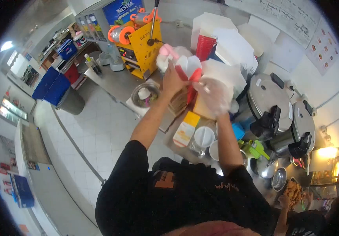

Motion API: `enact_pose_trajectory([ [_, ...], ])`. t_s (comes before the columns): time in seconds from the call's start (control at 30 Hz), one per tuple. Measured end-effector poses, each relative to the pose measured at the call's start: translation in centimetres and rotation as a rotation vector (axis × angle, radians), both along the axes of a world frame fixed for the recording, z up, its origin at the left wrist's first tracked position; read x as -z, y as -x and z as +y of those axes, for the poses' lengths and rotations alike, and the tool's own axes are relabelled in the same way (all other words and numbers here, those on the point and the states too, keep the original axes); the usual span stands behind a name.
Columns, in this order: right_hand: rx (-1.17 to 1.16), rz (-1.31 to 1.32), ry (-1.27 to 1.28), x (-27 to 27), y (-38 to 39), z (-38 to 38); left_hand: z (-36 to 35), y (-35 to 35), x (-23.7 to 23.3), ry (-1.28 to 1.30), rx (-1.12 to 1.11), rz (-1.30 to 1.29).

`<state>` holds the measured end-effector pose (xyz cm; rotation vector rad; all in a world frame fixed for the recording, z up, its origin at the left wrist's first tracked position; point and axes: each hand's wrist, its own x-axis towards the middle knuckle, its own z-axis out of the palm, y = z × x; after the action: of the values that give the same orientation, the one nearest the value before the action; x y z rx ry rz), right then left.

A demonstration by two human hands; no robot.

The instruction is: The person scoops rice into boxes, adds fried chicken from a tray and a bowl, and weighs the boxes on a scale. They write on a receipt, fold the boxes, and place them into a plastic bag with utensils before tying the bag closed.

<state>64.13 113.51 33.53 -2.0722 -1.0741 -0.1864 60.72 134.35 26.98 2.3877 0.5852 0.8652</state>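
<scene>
My left hand (172,80) is raised over the counter and grips a red and white paper box (188,67) by its edge. My right hand (215,94), in a clear plastic glove, holds the same box from the right side, near its red flap. A stack of brown cardboard pieces (178,103) lies just under both hands. Above my left hand some pink and white packaging (166,55) shows.
A yellow cup-sealing machine (142,43) stands at the back left. Stacks of red and white boxes (216,39) line the wall. Two large metal cookers (273,106) sit to the right. White cups (204,137), a metal bowl (145,95) and another person's hand (284,201) near fried food are lower down.
</scene>
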Motion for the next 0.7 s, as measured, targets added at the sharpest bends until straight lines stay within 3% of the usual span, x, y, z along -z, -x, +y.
enact_pose_trajectory([
  [0.07, -0.118, -0.142, 0.24, -3.5, -1.3, 6.1, 1.0, -1.0, -0.3, 0.134, 0.09, -0.07],
  [0.1, -0.083, -0.181, 0.33, -2.9, -3.0, 8.6, 2.1, -1.6, 1.1, 0.266, 0.15, -0.058],
  [0.17, -0.005, -0.255, 0.518, -0.5, -6.4, 12.8, 2.2, -1.0, -0.9, 0.21, 0.168, -0.028],
  [0.27, -0.01, -0.199, 0.525, 1.2, -8.8, 14.0, 3.5, -1.5, 0.4, 0.122, 0.148, 0.02],
  [0.37, -0.02, -0.008, 0.744, 1.0, -10.3, 14.5, 4.4, -2.0, 1.6, 0.163, 0.194, 0.063],
  [0.47, -0.242, 0.006, 0.667, 2.6, -12.8, 14.5, 5.7, -2.7, 1.2, 0.196, 0.236, 0.089],
  [0.53, -0.431, -0.312, 0.369, 3.0, -12.9, 15.0, 6.3, -2.6, 2.3, 0.174, 0.26, 0.113],
  [0.6, -0.074, 0.309, 0.496, 0.5, -11.2, 14.7, 6.7, -3.1, 3.1, 0.117, 0.281, 0.105],
  [0.63, -0.152, 0.207, 0.414, 0.3, -10.4, 14.9, 6.8, -3.3, 3.0, 0.11, 0.279, 0.106],
  [0.7, 0.019, 0.029, 0.578, -1.8, -8.1, 15.9, 6.8, -3.0, 2.7, 0.09, 0.27, 0.118],
])
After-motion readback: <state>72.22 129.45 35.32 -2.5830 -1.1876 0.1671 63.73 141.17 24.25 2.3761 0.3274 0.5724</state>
